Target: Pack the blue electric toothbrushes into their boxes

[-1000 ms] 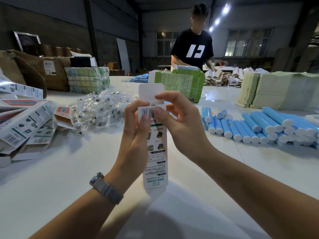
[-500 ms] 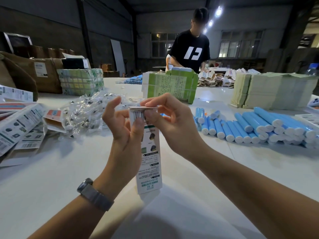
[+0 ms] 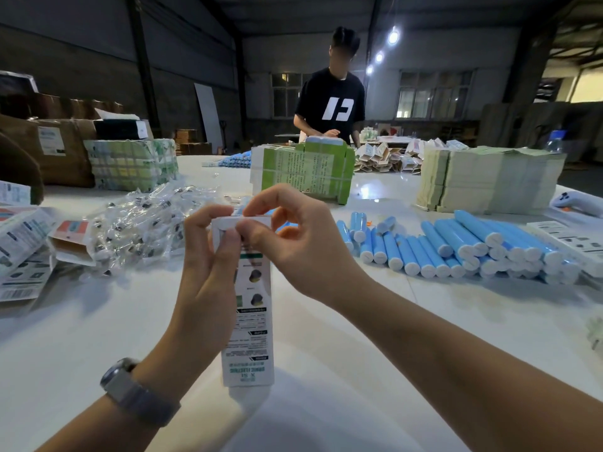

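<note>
Both my hands, left hand (image 3: 208, 262) and right hand (image 3: 293, 243), pinch the light, crushable white printed cardboard toothbrush box (image 3: 249, 308) by its top flap, probably tucking it shut.

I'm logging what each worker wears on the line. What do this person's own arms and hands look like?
Both forearms are bare, with no sleeves in view and no gloves. The left hand has a wristwatch with a grey case and grey band on its wrist. The right hand and its wrist show nothing worn.
</note>
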{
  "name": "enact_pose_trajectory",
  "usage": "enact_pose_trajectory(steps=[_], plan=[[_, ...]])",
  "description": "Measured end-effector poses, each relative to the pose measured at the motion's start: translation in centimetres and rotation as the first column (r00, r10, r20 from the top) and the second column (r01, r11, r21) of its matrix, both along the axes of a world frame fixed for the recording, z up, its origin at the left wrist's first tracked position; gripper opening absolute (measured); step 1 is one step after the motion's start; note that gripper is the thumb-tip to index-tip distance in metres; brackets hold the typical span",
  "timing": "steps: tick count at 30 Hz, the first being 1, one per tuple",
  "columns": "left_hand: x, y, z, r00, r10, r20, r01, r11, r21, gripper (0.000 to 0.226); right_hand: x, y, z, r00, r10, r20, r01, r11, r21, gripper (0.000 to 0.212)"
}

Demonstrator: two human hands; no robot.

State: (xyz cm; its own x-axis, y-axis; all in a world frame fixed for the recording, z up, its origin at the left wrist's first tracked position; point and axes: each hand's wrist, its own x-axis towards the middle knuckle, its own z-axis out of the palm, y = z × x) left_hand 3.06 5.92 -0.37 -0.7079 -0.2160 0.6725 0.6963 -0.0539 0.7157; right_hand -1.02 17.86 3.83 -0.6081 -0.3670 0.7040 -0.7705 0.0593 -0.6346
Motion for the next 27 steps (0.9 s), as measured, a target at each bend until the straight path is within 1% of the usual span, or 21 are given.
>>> enact_pose_trajectory(steps=[2,4,8,10,14,16,17,20,23,27], plan=[[0.1,0.2,-0.1,1.000,0.004,-0.012,-0.004,1.000,-0.004,0.010,0.3,0.0,0.1,1.000,0.001,-0.028,-0.001,1.000,0.004,0.008],[0.2,0.2,-0.1,1.000,0.002,-0.017,-0.003,1.000,-0.011,0.010,0.4,0.1,0.2,1.000,0.018,-0.020,-0.018,1.000,-0.001,0.006],[0.2,0.1,-0.3,1.000,-0.021,-0.012,0.021,1.000,-0.009,0.022,0.2,0.3,0.5,1.000,0.026,0.002,-0.026,1.000,-0.006,0.012],[-0.1,-0.1,-0.5,1.000,-0.017,-0.023,0.016,1.000,-0.022,0.023,0.3,0.3,0.6,1.000,0.022,-0.010,-0.022,1.000,0.017,0.015],[-0.7,-0.5,-0.8,0.999,0.006,-0.041,-0.009,0.997,-0.078,0.030,0.5,0.4,0.5,1.000,0.024,0.000,-0.024,0.999,0.022,0.015],[-0.8,-0.6,-1.0,0.997,0.041,-0.070,-0.050,0.990,-0.129,0.032,0.4,0.4,0.7,1.000,0.010,0.000,-0.010,1.000,0.026,0.017],[-0.8,-0.7,-1.0,0.994,0.063,-0.091,-0.077,0.983,-0.167,0.036,0.4,0.5,0.8,1.000,0.002,-0.007,-0.002,0.999,0.035,0.019],[-0.6,-0.7,-1.1,0.982,0.124,-0.139,-0.158,0.950,-0.268,0.057,0.5,0.5,1.2,0.999,-0.015,-0.028,0.017,0.999,0.038,0.022],[-0.5,-0.6,-1.0,0.976,0.145,-0.164,-0.189,0.937,-0.295,0.063,0.6,0.3,1.3,0.999,-0.025,-0.033,0.025,1.000,-0.007,0.020],[-0.4,-0.4,-0.9,0.964,0.146,-0.222,-0.216,0.917,-0.335,0.070,0.5,0.3,1.4,0.999,-0.027,-0.032,0.027,1.000,-0.008,0.016]])
